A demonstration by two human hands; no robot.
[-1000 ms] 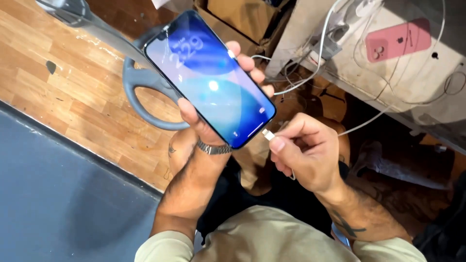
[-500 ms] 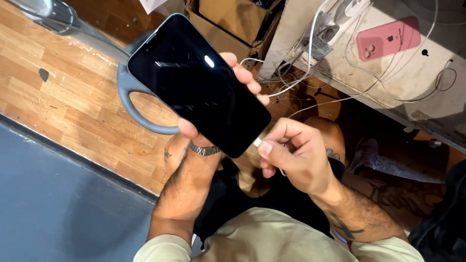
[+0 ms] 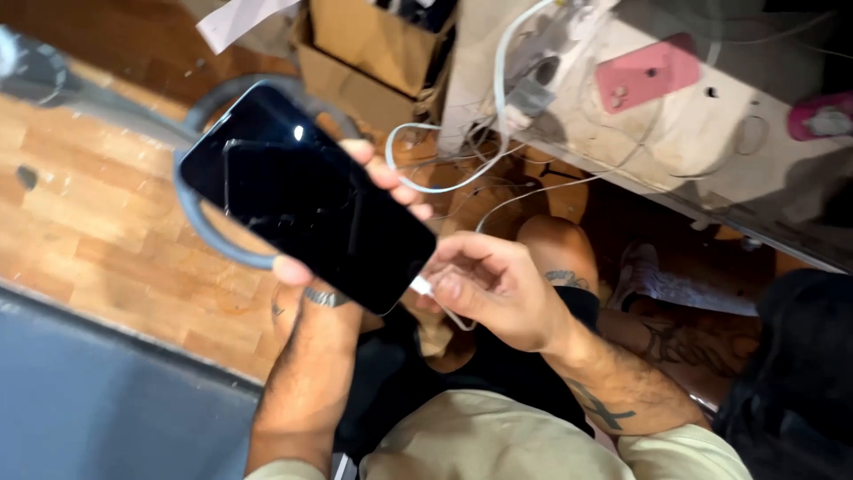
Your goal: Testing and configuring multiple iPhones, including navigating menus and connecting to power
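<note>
Left hand (image 3: 324,298) grips a dark-screened smartphone (image 3: 306,196), held tilted above the person's lap. Right hand (image 3: 498,289) pinches the white cable plug (image 3: 421,285) at the phone's lower corner. Beyond, a grey ring-shaped object (image 3: 209,240) lies on the wooden floor (image 3: 98,222). Farther off: brown cardboard boxes (image 3: 373,53), tangled white cables (image 3: 462,169), and a pink phone (image 3: 644,73) near the bench (image 3: 711,133) edge.

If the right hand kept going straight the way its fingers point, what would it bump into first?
The right hand points left, pinching a white cable plug at the bottom edge of the black phone that the left hand holds. It would likely meet that phone edge first; the plug looks almost touching it.
</note>
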